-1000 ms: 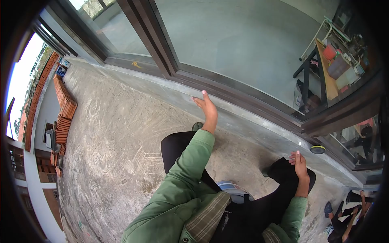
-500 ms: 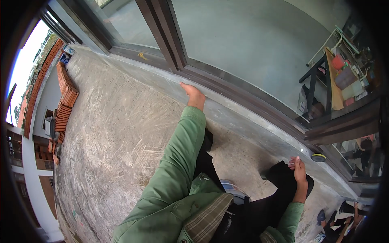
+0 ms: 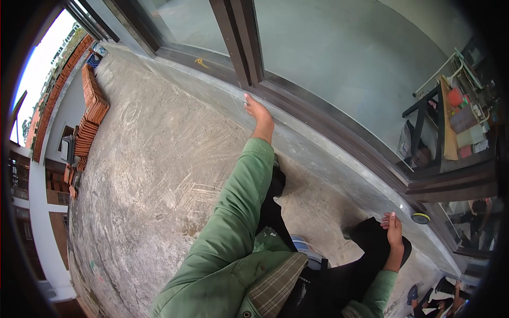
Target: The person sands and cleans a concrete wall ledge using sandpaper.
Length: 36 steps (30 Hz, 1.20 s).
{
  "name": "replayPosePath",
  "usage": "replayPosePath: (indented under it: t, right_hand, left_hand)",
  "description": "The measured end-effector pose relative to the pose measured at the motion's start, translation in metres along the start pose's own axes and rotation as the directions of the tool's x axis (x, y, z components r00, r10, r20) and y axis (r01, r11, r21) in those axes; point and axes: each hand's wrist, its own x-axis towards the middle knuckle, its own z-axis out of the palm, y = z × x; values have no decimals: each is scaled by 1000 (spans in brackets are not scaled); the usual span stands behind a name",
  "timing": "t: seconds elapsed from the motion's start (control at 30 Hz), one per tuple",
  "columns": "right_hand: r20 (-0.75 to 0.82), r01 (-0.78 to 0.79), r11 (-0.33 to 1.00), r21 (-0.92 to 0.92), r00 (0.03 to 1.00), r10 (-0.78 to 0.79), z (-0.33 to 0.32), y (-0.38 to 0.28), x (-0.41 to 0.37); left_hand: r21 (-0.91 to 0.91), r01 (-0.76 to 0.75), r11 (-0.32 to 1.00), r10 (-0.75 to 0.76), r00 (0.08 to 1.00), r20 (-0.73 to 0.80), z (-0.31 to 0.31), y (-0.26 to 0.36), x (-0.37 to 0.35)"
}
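My left hand reaches to the low grey ledge under the window frame. Its thumb and fingers are a little apart, and I see nothing held in it. Near my knee, my right hand is raised with fingers loosely bent and apart, holding nothing visible. A round disc with a yellow edge sits on the ledge just right of that hand. Between my legs part of a white and blue bucket shows.
Dark window frames run above the ledge. Stacked orange tiles stand at the far left on the concrete floor. Behind the glass is a cluttered table. Another person is at the lower right.
My left hand has moved slightly up along the ledge, and its fingers show more. The whole view has shifted a little; my right hand stays near the knee and disc.
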Motion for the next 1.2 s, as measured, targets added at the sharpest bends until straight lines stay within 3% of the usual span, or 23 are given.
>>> replayPosePath:
  t: [0.03,0.1,0.17,0.23,0.3,0.47,0.53,0.57,0.63,0.83,0.93,1.03,1.2]
  right_hand:
    - [10,3,1000,-5,1000,-3,0,0,0]
    - [14,22,1000,-16,1000,-22,-1,-3,5]
    - [5,9,1000,-17,1000,-9,-2,-2,3]
    - [5,5,1000,-21,1000,-5,-3,-1,5]
    - [4,-1,1000,-25,1000,1,-2,1,5]
    - [-22,7,999,-31,1000,-7,-4,5,4]
    - [-15,4,999,-32,1000,-4,-3,8,3]
    - [-2,-14,1000,-22,1000,13,-3,7,4]
    - [10,-26,1000,-12,1000,26,0,5,7]
    - [-14,9,999,-32,1000,-9,-1,1,8]
    - [-4,15,999,-47,1000,-15,-2,3,7]
    - [-15,6,999,-32,1000,-7,-1,1,6]
    - [1,-27,1000,-15,1000,27,-2,2,2]
  left_hand:
    - [-3,2,1000,-2,1000,-15,-4,-2,0]
    - [-67,264,962,-267,962,-55,0,1,2]
    - [-43,274,961,-276,959,-60,4,11,-5]
    - [-170,237,957,-230,971,57,3,27,-17]
    - [-164,184,969,-179,983,44,-4,1,18]
    - [-168,67,984,-57,997,61,1,-11,29]
    - [-215,41,976,1,982,190,-6,-12,32]
    - [-213,39,976,1,983,182,-7,-9,29]
    - [-93,20,995,-18,1000,16,-2,-3,26]
    - [-129,-13,992,31,990,138,-7,-4,17]
    - [43,-39,998,37,998,44,-8,-9,20]
    - [-37,40,999,-39,999,14,-3,-5,16]
    - [-32,-1,999,2,999,52,-4,-11,18]
